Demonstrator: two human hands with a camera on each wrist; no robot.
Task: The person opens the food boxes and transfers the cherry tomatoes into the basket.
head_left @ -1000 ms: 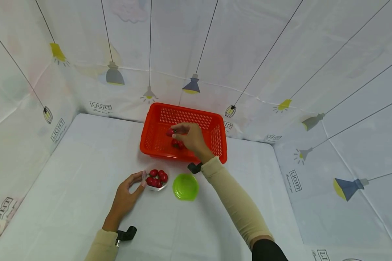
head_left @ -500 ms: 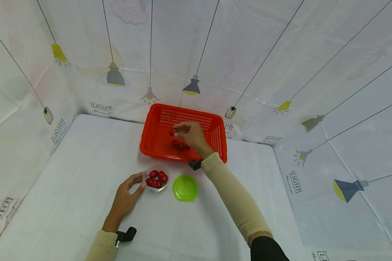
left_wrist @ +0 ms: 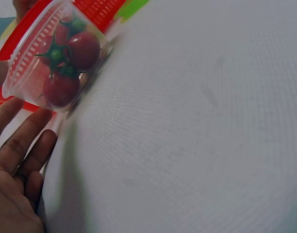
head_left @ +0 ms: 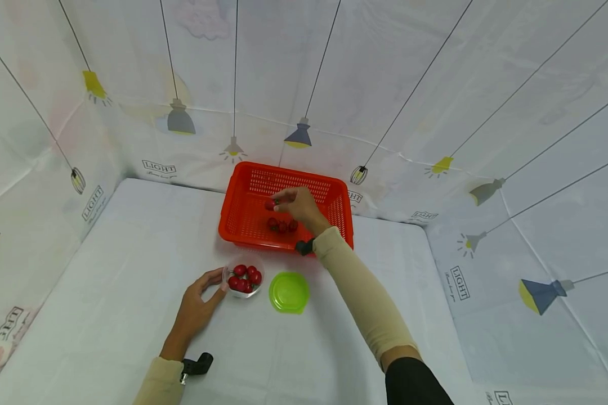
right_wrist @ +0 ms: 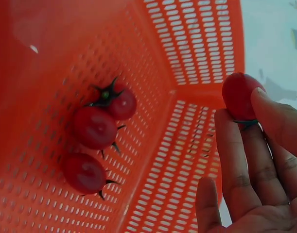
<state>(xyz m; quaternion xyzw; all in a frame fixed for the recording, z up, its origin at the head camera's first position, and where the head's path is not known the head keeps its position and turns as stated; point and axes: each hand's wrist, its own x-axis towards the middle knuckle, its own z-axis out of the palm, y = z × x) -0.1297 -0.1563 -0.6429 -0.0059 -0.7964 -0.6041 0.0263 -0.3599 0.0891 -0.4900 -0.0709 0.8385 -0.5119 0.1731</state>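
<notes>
In the head view my right hand (head_left: 300, 207) is over the red basket (head_left: 231, 228). Its thumb and fingers pinch a cherry tomato (right_wrist: 241, 95), stem end toward the palm in the right wrist view. Below it, several tomatoes (right_wrist: 95, 127) with green stems lie grouped on the basket floor. On the table, my left hand (head_left: 196, 306) holds the side of a clear plastic container (left_wrist: 29, 80) between thumb and fingers, its lower fingers stretched out loosely. Several red tomatoes (head_left: 245, 278) fill the container's bottom.
A green lid (head_left: 289, 292) lies flat on the white table (head_left: 263, 360), right of the container and in front of the basket. Behind the basket rises a white wall cloth (head_left: 385, 67) with printed lamps. Each wrist carries a small black camera (head_left: 199, 364).
My right hand has shifted slightly right over the basket with the tomato in its grip, and more of the tomatoes below now show. The left hand and container have stayed put.
</notes>
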